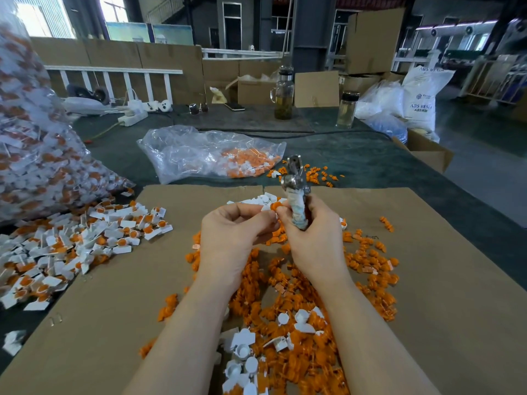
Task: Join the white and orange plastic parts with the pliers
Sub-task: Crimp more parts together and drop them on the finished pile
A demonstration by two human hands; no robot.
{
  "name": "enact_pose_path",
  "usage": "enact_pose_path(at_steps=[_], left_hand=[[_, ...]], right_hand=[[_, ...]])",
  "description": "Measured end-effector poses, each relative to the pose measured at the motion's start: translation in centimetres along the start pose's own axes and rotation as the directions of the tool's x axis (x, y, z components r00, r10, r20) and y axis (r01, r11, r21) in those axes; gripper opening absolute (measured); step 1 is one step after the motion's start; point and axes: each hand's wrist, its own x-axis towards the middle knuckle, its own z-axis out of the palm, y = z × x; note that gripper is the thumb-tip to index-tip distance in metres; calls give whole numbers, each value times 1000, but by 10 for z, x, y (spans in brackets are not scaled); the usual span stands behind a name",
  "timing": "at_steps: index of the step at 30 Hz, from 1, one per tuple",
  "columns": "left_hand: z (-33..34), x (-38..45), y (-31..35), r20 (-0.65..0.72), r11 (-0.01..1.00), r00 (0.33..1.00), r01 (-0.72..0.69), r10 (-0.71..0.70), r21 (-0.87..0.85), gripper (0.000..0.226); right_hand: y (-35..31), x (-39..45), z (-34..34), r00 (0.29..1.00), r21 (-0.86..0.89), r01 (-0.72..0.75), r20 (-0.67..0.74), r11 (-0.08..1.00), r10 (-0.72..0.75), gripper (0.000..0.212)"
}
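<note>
your right hand (310, 238) is wrapped around the cloth-bound handles of the pliers (295, 192), metal head pointing up and away. your left hand (236, 235) pinches an orange part (276, 207) with a white part (266, 207), right against the handles, above the cardboard sheet (442, 280) near the far edge. seat the orange piece squarely in the white one first, then bring the pair to the head, fingertips out of the bite, and squeeze steadily.

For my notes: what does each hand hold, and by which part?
The right hand grips the pliers by their wrapped handles, head up. The left hand pinches a small orange plastic part at its fingertips; the exact spot is hidden.
</note>
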Motion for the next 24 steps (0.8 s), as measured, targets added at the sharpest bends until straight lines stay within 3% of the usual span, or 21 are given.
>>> enact_pose_path(at_steps=[13, 24], left_hand=[[-2, -3, 1, 33, 999, 999, -43, 43, -2, 11], [1, 2, -3, -82, 966, 991, -87, 110, 242, 11]], right_hand=[[-1, -3, 0, 998, -8, 53, -25, 999, -53, 10], [0, 2, -5, 996, -62, 13, 89, 998, -7, 16]])
